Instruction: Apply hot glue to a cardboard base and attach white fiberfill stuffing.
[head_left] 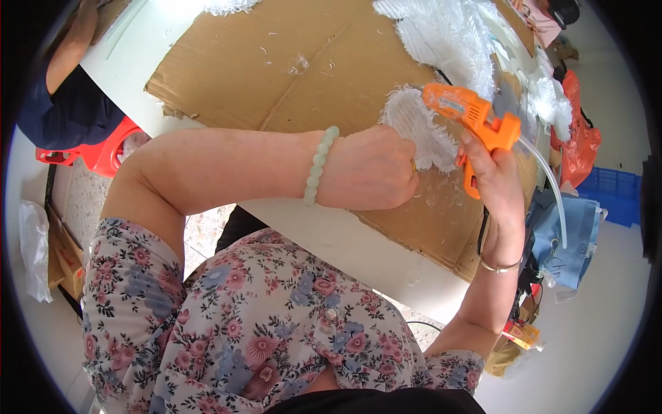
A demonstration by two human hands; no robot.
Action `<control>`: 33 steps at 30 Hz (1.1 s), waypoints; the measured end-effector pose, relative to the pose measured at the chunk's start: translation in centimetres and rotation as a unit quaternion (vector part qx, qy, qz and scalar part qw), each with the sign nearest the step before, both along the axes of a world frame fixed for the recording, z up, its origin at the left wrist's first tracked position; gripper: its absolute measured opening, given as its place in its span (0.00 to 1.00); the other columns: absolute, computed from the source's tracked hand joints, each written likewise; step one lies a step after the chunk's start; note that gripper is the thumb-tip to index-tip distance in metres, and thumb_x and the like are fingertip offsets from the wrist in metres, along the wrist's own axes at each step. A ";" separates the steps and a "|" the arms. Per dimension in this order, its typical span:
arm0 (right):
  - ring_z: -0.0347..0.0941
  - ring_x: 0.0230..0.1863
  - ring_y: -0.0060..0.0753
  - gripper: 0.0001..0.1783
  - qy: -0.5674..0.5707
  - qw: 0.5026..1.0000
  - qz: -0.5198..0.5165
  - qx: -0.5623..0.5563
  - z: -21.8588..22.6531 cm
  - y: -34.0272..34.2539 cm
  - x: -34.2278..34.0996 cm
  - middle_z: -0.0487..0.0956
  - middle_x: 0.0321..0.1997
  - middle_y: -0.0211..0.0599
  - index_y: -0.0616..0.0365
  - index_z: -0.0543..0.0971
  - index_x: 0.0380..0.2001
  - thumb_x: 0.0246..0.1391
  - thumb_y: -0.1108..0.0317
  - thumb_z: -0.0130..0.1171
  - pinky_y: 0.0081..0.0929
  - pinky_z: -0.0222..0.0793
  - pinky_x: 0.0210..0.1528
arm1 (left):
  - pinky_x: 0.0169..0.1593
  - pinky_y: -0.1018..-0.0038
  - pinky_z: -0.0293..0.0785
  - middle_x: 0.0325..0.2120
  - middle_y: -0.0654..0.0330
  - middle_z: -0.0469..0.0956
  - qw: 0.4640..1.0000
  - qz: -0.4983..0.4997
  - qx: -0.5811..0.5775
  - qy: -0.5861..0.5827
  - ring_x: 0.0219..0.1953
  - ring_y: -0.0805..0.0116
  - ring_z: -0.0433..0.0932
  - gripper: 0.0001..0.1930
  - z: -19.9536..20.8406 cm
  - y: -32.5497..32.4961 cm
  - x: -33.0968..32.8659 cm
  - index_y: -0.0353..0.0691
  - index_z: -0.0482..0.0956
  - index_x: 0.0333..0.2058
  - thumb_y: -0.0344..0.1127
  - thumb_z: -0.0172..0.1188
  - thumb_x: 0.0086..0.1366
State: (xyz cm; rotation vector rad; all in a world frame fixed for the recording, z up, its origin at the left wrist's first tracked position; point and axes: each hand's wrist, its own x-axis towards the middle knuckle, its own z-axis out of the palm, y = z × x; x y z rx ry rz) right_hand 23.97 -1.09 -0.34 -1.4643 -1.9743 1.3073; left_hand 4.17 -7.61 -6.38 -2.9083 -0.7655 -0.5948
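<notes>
An orange hot glue gun (469, 114) is gripped in my right hand (500, 183), its nozzle pointing left over the cardboard and a translucent glue stick (552, 179) curving out of its back. My left hand (376, 169) is closed in a fist, knuckles up, left of the gun; its fingertips are hidden, so what it may hold does not show. Just beyond the fist, under the nozzle, is a white fluffy fabric piece (407, 117) with a ribbed surface. I cannot tell whether the fist grips its edge.
A cardboard sheet (276, 83) covers much of the white table (289, 224), with loose white fibres scattered on it. More white fluffy pieces (448, 48) lie at the far right. A red bag (579, 131), blue crate (610, 196) and blue bag (569, 238) stand to the right. Another person's arm (72, 45) shows at far left.
</notes>
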 end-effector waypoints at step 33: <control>0.68 0.28 0.19 0.15 -0.025 0.999 -0.013 0.016 1.5 -2.4 3.6 0.72 0.26 0.27 0.61 0.71 0.41 0.54 0.63 0.55 0.17 0.62 0.31 | 0.16 0.74 0.64 0.10 0.63 0.66 0.998 0.003 0.033 -0.057 0.20 0.69 0.70 0.05 -1.1 0.4 0.2 0.35 0.71 0.18 0.30 0.56 0.43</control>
